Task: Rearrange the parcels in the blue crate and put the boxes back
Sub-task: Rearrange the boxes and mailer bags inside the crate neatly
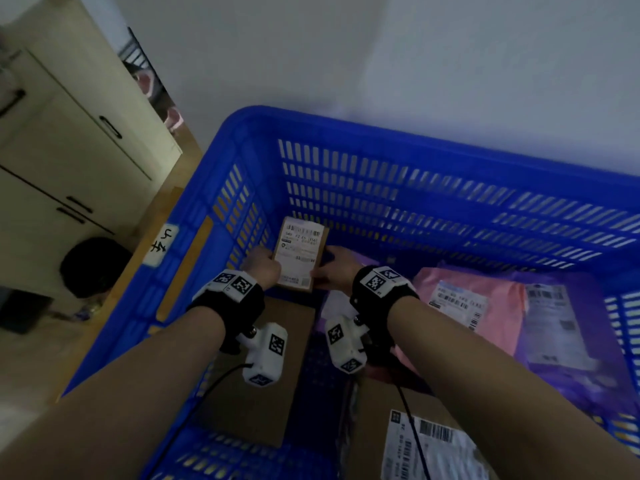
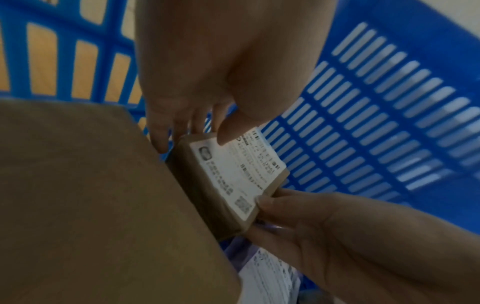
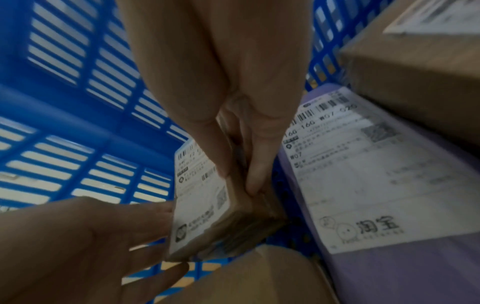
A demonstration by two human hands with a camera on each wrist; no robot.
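Observation:
A small brown box (image 1: 299,258) with a white shipping label sits in the far left corner of the blue crate (image 1: 346,129). My left hand (image 1: 268,263) holds its left edge, and in the left wrist view the thumb (image 2: 228,133) lies on the label of the small box (image 2: 233,181). My right hand (image 1: 329,268) pinches the right side, thumb and fingers (image 3: 252,181) closed on the small box (image 3: 205,216). The box is tilted up, close to the slotted crate walls.
A large flat brown box (image 1: 277,358) lies under my left wrist. A purple bag (image 3: 376,185) lies beside the small box. Pink bag (image 1: 467,306), another purple bag (image 1: 561,341) and a labelled brown box (image 1: 426,445) fill the right and near side. A cabinet (image 1: 69,150) stands left.

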